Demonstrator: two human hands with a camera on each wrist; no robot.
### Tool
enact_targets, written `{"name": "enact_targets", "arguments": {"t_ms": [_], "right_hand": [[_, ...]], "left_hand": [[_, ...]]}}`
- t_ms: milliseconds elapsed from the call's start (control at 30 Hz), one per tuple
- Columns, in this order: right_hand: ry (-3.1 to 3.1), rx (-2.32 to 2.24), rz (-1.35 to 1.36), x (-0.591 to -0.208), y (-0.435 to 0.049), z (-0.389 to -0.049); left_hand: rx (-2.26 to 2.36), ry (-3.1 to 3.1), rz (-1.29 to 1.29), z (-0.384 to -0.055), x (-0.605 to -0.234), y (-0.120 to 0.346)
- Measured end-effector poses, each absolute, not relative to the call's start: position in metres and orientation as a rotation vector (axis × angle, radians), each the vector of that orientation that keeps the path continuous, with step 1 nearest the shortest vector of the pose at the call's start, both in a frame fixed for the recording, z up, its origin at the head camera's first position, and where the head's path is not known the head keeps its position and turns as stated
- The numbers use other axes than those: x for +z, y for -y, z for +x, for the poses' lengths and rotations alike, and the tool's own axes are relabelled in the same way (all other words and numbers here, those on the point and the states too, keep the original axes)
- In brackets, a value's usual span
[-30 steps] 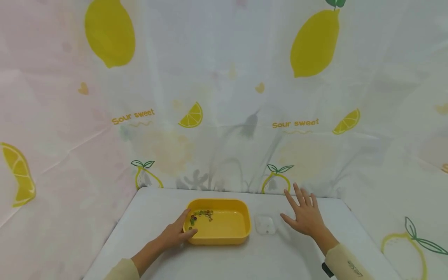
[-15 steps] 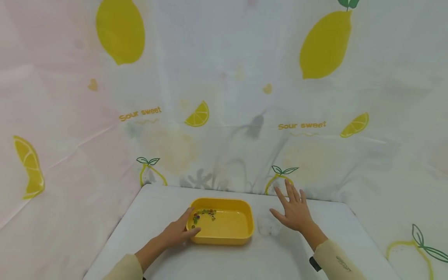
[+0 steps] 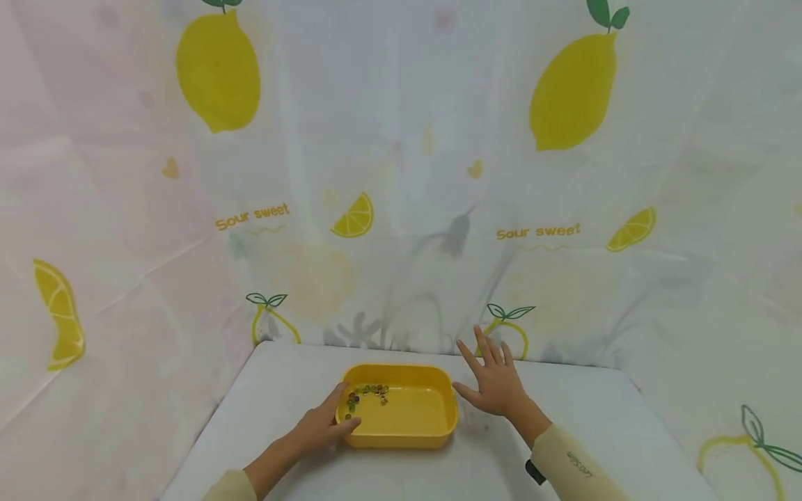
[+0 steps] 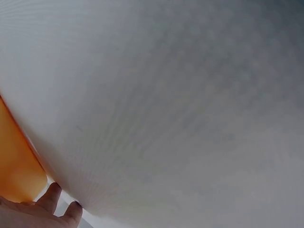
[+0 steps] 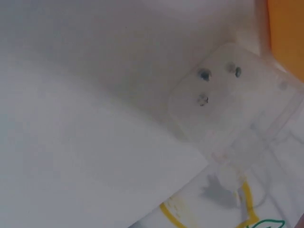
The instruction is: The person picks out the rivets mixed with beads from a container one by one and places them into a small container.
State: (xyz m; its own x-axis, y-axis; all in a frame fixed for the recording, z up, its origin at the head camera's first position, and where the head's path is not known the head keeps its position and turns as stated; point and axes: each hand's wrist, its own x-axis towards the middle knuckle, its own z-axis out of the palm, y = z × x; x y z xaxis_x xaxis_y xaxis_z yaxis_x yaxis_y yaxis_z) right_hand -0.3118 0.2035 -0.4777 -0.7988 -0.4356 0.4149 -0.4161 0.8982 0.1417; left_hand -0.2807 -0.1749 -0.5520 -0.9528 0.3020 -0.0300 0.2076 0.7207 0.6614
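A yellow rectangular tray (image 3: 401,440) lies on the white table, with several small coloured marbles (image 3: 352,400) gathered along its left and back inside. My left hand (image 3: 316,426) holds the tray's left end, thumb over the rim near the front corner and fingers along the left side. In the left wrist view, fingertips (image 4: 53,192) show beside the orange-looking wall. My right hand (image 3: 496,386) hovers with fingers spread just right of the tray, thumb tip close to its rim. Below it is a clear shallow box (image 5: 228,104) with several small round pieces; the head view mostly hides this box.
White table surface (image 3: 595,431) surrounds the tray. A lemon-printed curtain (image 3: 401,278) rises behind the table's back edge and along both sides. The clear box stands close to the tray's right wall in the right wrist view.
My right hand has moved left, from right of the clear box to over it and up beside the tray's right rim. My left hand keeps its place on the tray.
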Motion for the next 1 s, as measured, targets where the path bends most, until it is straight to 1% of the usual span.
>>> {"name": "enact_targets", "arguments": {"t_ms": [200,400,633,1000], "right_hand": [[2.591,-0.058,0.698,-0.490,-0.187,-0.306],[2.593,0.015,0.700,-0.500,-0.168,-0.309],[2.570,0.096,0.756,-0.518,-0.153,-0.299],[2.580,0.105,0.784,-0.513,-0.142,-0.307]], "left_hand": [[1.030,-2.738,0.392,-0.280,-0.553,0.173],[1.038,-2.754,0.387,-0.285,-0.552,0.175],[1.025,-2.733,0.409,-0.277,-0.558,0.180],[1.018,-2.762,0.441,-0.281,-0.551,0.179]]}}
